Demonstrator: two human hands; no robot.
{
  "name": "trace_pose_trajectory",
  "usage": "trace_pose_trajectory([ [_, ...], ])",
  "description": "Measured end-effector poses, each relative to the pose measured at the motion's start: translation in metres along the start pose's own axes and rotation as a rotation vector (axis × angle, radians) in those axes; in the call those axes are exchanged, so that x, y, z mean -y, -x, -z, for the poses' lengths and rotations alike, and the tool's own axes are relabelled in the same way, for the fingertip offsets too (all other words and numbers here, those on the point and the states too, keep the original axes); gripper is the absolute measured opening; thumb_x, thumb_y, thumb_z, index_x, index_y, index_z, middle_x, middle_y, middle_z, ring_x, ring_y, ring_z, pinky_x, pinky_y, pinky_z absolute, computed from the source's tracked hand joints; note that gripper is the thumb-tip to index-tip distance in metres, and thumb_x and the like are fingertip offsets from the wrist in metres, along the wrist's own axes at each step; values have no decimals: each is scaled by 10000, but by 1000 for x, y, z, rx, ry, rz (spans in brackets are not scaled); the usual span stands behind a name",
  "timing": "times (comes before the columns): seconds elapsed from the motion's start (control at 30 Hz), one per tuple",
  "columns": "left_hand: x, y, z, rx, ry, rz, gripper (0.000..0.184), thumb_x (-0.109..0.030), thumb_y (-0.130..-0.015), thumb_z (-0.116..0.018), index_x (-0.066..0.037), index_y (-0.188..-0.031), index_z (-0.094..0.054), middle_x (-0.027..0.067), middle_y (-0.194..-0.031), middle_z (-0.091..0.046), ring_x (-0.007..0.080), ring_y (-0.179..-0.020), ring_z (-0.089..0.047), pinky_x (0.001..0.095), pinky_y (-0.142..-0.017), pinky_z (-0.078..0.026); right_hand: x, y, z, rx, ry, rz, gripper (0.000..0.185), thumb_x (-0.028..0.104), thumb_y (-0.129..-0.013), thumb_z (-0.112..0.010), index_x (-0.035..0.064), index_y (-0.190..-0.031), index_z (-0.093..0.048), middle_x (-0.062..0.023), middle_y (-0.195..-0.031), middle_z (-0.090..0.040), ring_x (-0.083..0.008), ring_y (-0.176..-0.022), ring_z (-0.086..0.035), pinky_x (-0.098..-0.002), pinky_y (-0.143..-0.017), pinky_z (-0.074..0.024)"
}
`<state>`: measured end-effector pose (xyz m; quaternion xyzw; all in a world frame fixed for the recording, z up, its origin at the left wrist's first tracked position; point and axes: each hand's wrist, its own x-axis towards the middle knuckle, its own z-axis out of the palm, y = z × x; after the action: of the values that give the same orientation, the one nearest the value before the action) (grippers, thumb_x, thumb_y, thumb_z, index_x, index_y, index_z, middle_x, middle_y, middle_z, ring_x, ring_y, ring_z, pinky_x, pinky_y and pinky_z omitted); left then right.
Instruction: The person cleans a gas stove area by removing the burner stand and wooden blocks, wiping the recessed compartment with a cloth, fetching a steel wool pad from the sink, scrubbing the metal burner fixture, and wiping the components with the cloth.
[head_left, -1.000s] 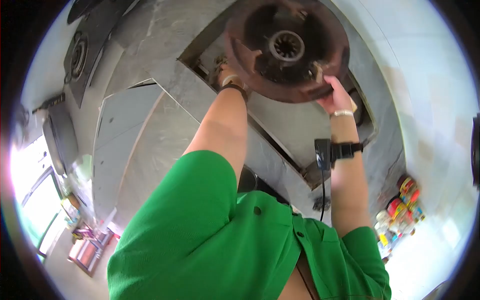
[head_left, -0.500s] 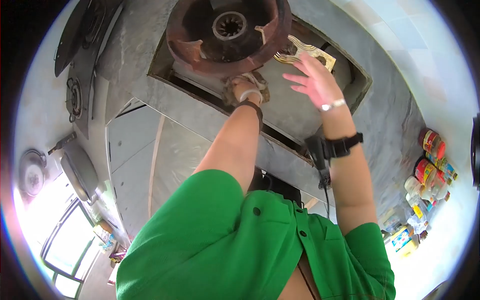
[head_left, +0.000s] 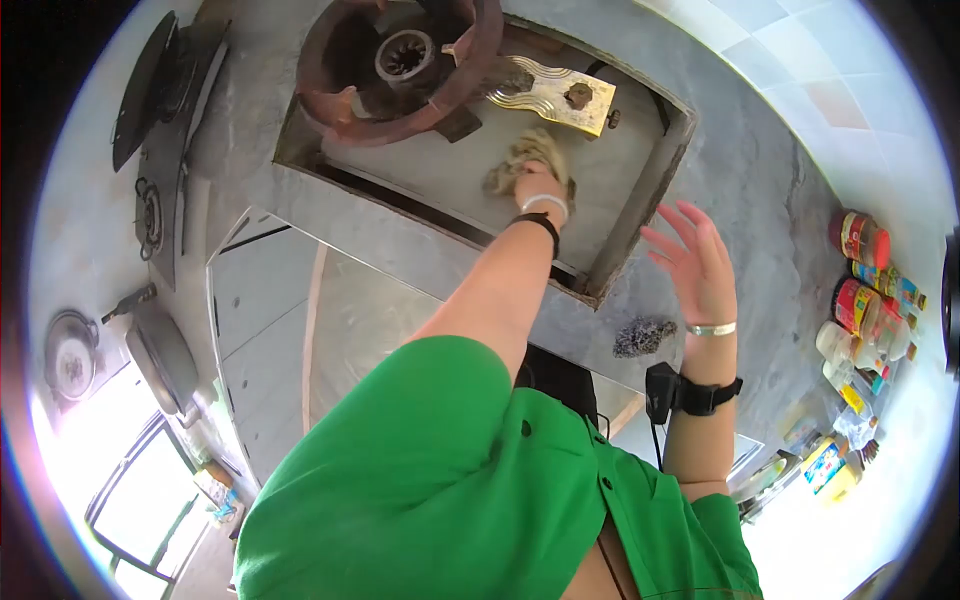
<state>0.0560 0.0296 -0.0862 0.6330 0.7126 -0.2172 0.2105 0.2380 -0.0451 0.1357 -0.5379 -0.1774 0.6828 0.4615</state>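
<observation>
My left hand (head_left: 541,186) is closed on a crumpled, dirty cloth (head_left: 518,168), pressed on the flat floor of the sunken stove recess (head_left: 610,180). Just beyond the cloth is a shiny gold-coloured burner fitting (head_left: 550,92) with a dark knob-like piece on it. To its left stands a large rusty iron burner ring (head_left: 345,120) around a toothed round burner head (head_left: 404,55). My right hand (head_left: 700,262) is held up over the counter to the right of the recess, fingers apart, with nothing in it.
A dark scouring pad (head_left: 644,337) lies on the grey stone counter (head_left: 770,270) near my right wrist. Jars and bottles (head_left: 857,304) line the wall on the right. A black cooktop (head_left: 165,190) is at the far left, with a pan (head_left: 160,345) below it.
My left hand has slid the cloth rightward across the recess floor. My right hand has drawn back from beside the gold fitting to over the counter. The view has shifted slightly.
</observation>
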Motion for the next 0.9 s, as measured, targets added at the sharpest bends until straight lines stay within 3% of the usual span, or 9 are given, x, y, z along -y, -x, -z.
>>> trace_pose_trajectory([
  [0.1,-27,12,3,136,96,-56,655,-318,-867,-557,55,-1360,-338,143,-1144,-630,231,-986,-641,338,-801,-513,-5,21,12,-25,-13,9,513,382,-944,-494,26,-1305,-409,-171,-1301,-488,-281,-1055,-587,-362,-853,-446],
  [0.27,-28,14,49,347,-359,-682,462,-285,-784,-593,-97,-1206,-588,121,-1244,-576,331,-1123,-553,431,-931,-454,4,68,45,-35,-19,95,507,364,-946,-493,20,-1306,-404,-156,-1287,-502,-259,-1015,-596,-348,-852,-440],
  [0.33,-18,20,92,443,-348,-772,559,-302,-722,-639,-126,-1246,-559,123,-1240,-576,318,-1137,-542,429,-936,-452,3,90,64,-153,93,74,496,347,-936,-516,38,-1310,-411,-151,-1276,-507,-247,-998,-600,-347,-850,-441],
  [0.4,-5,14,117,427,-294,-814,573,-245,-658,-675,-121,-1208,-575,104,-1223,-587,316,-1115,-552,416,-915,-460,-2,104,86,-241,227,75,497,334,-910,-558,53,-1301,-433,-152,-1260,-516,-249,-1004,-594,-353,-858,-440],
  [0.47,9,23,146,508,-165,-749,769,-165,-620,-700,-50,-1330,-427,170,-1221,-567,292,-1091,-567,384,-899,-463,-25,118,112,-306,376,82,510,326,-870,-620,64,-1280,-468,-159,-1237,-528,-266,-1032,-579,-366,-877,-436],
  [0.5,20,25,150,374,-189,-827,762,-150,-607,-699,-46,-1316,-440,160,-1156,-597,284,-1003,-594,355,-867,-474,-43,114,125,-274,645,295,525,324,-830,-657,82,-1265,-489,-163,-1237,-525,-285,-1065,-555,-380,-891,-430],
  [0.57,38,68,176,384,-20,-821,741,-161,-589,-711,-44,-1278,-465,151,-1061,-630,272,-940,-604,317,-845,-473,-82,104,136,-170,1171,727,562,318,-752,-732,118,-1236,-531,-171,-1236,-518,-322,-1130,-507,-406,-918,-418],
  [0.7,46,152,180,298,314,-820,712,-180,-571,-725,-51,-1234,-498,150,-1013,-647,269,-925,-611,324,-826,-478,-122,101,87,-29,1538,644,581,299,-601,-793,228,-1143,-595,-155,-1291,-456,-373,-1195,-420,-486,-968,-358],
  [0.9,10,176,123,211,390,-886,685,-248,-575,-721,-85,-1211,-527,171,-1037,-610,330,-980,-574,368,-850,-473,-154,112,114,-38,1505,520,455,218,-612,-751,144,-1036,-604,-161,-1156,-504,-382,-1069,-472,-494,-901,-387],
])
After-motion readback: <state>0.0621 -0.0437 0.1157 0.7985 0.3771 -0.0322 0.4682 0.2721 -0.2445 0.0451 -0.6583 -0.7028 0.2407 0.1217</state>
